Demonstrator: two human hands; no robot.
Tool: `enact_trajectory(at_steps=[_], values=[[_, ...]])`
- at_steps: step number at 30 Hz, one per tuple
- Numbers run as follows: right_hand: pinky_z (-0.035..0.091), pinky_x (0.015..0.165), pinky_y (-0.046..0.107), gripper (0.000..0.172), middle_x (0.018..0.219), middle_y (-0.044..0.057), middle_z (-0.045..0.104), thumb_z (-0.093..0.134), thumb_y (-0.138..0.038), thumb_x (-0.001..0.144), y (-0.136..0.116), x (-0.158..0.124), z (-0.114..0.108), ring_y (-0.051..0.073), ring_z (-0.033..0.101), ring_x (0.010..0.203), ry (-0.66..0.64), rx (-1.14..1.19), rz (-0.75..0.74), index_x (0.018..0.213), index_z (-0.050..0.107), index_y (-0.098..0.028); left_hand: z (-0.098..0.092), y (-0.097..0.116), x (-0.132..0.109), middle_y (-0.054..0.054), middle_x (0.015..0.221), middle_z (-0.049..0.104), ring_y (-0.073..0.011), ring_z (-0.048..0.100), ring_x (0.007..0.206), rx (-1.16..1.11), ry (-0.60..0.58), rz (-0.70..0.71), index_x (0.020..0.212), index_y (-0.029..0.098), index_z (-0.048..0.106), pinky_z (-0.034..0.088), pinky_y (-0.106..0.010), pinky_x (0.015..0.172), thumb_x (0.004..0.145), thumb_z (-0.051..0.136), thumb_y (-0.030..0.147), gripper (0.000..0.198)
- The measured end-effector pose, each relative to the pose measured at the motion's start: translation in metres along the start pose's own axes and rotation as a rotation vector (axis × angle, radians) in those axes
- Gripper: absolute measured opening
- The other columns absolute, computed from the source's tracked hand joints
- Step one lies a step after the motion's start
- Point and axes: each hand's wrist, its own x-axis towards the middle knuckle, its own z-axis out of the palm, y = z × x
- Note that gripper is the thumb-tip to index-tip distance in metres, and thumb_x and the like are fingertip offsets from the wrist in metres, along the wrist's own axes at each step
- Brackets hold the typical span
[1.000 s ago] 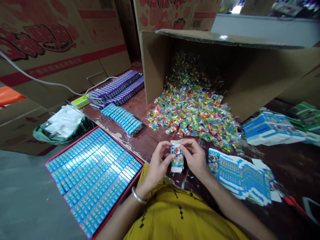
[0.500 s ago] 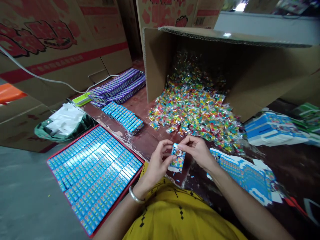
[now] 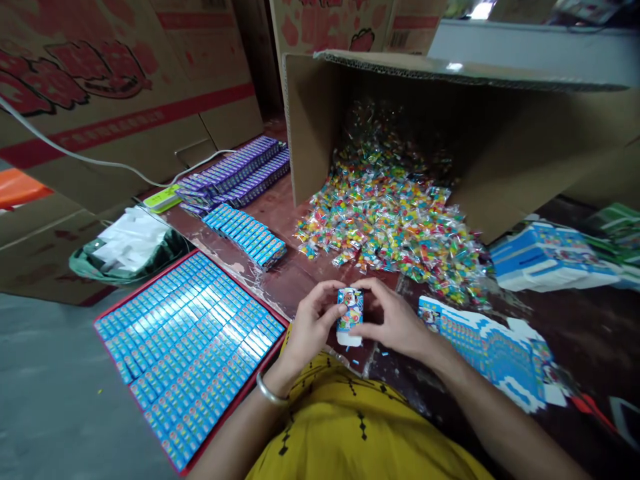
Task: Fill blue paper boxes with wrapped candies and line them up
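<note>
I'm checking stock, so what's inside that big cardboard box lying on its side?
The cardboard box holds a heap of small colourful wrapped sweets that spills out of its open mouth onto the table. The box's dark back is in shadow, so anything deeper in cannot be seen.

Small carton [image 3: 349, 313]: blue w/ multicolour cartoon print, white bottom flap; same blue/white print on flat carton blanks [image 3: 493, 350]. Tray [image 3: 113, 308]: red rim, filled w/ blue packed boxes [image 3: 185, 340]; stacked boxes [image 3: 235, 170] at rear are purple. Candy sachets [image 3: 390, 227]: clear wrap, mixed yellow/red/green/blue; shipping box [image 3: 500, 147]: plain brown; garment [image 3: 360, 433]: yellow w/ black stitch pattern.
</note>
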Motion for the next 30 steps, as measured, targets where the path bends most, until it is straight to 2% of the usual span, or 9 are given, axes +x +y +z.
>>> enact_trajectory(at_steps=[2,8,11,13,15,16,21,26,30], values=[[0.048,0.094,0.044,0.077,0.131,0.01,0.056,0.08,-0.039,0.068,-0.002,-0.005,0.002,0.03,0.056,0.117,-0.033,-0.162,-0.036,0.134,0.044,-0.027,0.001,-0.003,0.002,-0.006,0.101,0.067,-0.0172,0.062,0.088,-0.047,0.007,-0.007,0.113,0.019,0.058,0.05,-0.027,0.079,0.083,0.066,0.025,0.032],[0.045,0.101,0.046,0.082,0.141,0.012,0.048,0.077,-0.035,0.072,0.0,-0.008,0.003,0.03,0.048,0.129,-0.123,-0.304,-0.124,0.141,0.035,-0.027,-0.006,-0.008,0.01,-0.003,0.088,0.065,-0.0152,0.063,0.083,0.064,0.009,-0.038,0.1,0.018,0.055,0.051,-0.024,0.074,0.078,0.072,0.027,0.03],[0.047,0.098,0.045,0.091,0.141,0.012,0.05,0.08,-0.045,0.067,0.02,-0.003,-0.015,0.03,0.052,0.125,-0.119,-0.307,-0.058,0.143,0.033,-0.028,-0.013,-0.009,0.011,0.0,0.082,0.062,-0.0111,0.059,0.066,0.134,-0.043,-0.137,0.098,0.018,0.05,0.048,-0.02,0.056,0.077,0.072,0.032,0.034],[0.051,0.089,0.044,0.072,0.128,0.011,0.06,0.076,-0.044,0.073,0.043,0.002,-0.035,0.03,0.06,0.112,0.053,-0.41,0.081,0.134,0.044,-0.026,-0.014,-0.009,0.009,0.001,0.085,0.06,-0.0094,0.057,0.059,0.086,-0.029,-0.197,0.106,0.02,0.046,0.047,-0.019,0.048,0.078,0.07,0.034,0.04],[0.051,0.085,0.047,0.041,0.114,0.013,0.065,0.069,-0.035,0.081,0.068,0.008,-0.053,0.032,0.062,0.104,0.272,-0.612,0.202,0.118,0.057,-0.022,-0.014,-0.01,0.007,0.0,0.093,0.059,-0.0095,0.06,0.059,0.009,0.019,-0.234,0.115,0.022,0.043,0.052,-0.023,0.051,0.076,0.071,0.033,0.049],[0.05,0.086,0.047,0.036,0.113,0.014,0.065,0.068,-0.032,0.081,0.079,0.011,-0.06,0.033,0.061,0.106,0.321,-0.678,0.205,0.115,0.059,-0.021,-0.012,-0.01,0.006,-0.001,0.097,0.059,-0.0101,0.062,0.061,-0.026,0.038,-0.244,0.118,0.023,0.043,0.056,-0.026,0.056,0.075,0.072,0.033,0.053],[0.05,0.086,0.043,0.027,0.109,0.01,0.07,0.067,-0.023,0.08,0.114,0.02,-0.07,0.03,0.063,0.104,0.32,-0.654,0.106,0.107,0.067,-0.023,-0.009,-0.013,0.009,-0.003,0.1,0.063,-0.0153,0.065,0.074,-0.04,-0.025,-0.264,0.117,0.019,0.054,0.056,-0.032,0.073,0.076,0.07,0.035,0.046],[0.053,0.082,0.04,0.023,0.103,0.008,0.073,0.051,-0.028,0.092,0.109,0.019,-0.077,0.024,0.068,0.091,0.467,-0.546,0.098,0.101,0.072,-0.022,-0.012,-0.019,0.011,-0.003,0.096,0.068,-0.0188,0.06,0.089,0.205,-0.051,-0.117,0.11,0.019,0.063,0.048,-0.027,0.08,0.085,0.06,0.035,0.03],[0.055,0.072,0.036,0.025,0.097,0.007,0.072,0.059,-0.036,0.088,0.07,0.016,-0.081,0.022,0.068,0.085,0.48,-0.141,0.088,0.106,0.069,-0.021,-0.007,-0.022,0.011,-0.006,0.11,0.068,-0.0212,0.061,0.099,0.287,-0.122,-0.07,0.119,0.019,0.061,0.047,-0.03,0.088,0.085,0.061,0.029,0.035]])
